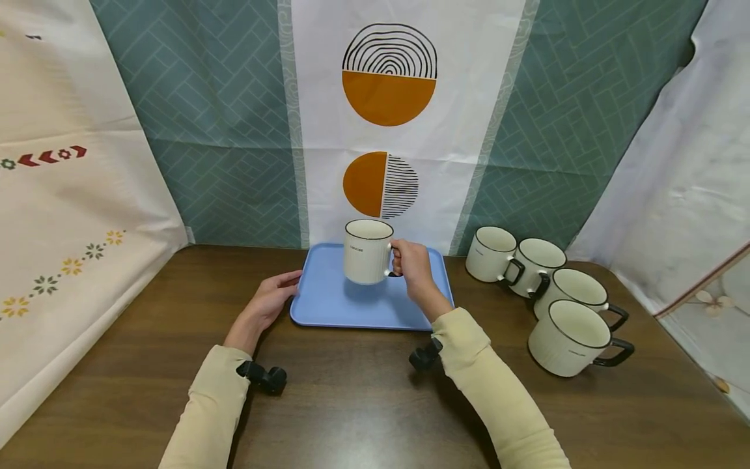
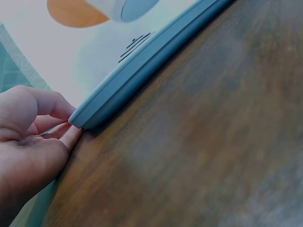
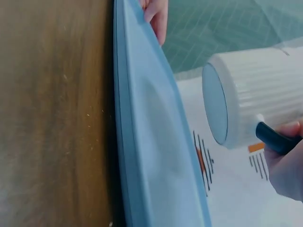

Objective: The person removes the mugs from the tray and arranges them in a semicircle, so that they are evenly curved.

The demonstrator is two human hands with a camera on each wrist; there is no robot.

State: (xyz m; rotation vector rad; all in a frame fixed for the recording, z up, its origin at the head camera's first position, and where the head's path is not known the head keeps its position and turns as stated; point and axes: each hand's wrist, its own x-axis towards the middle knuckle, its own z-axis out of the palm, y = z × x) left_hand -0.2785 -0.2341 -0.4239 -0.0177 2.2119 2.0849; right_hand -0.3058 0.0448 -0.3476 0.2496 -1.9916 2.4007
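My right hand (image 1: 412, 264) grips the black-rimmed white mug (image 1: 366, 253) by its handle. The mug is upright, its base above the blue tray (image 1: 319, 306) with a gap visible in the right wrist view, where the mug's ribbed side (image 3: 255, 90) faces the camera. At the tray's left edge, my left hand (image 1: 272, 298) holds the rim; up close in the left wrist view, the thumb and fingers of the left hand (image 2: 33, 137) meet at the corner of the tray (image 2: 123, 85). Some of those fingertips are hidden by the rim.
To the right on the brown wooden table (image 1: 328, 404) stand several similar mugs in a slanting row, the nearest mug (image 1: 565, 345) with its handle pointing right. Behind the tray hangs a patterned cloth (image 1: 322, 117), and a cream cloth (image 1: 70, 215) borders the left side.
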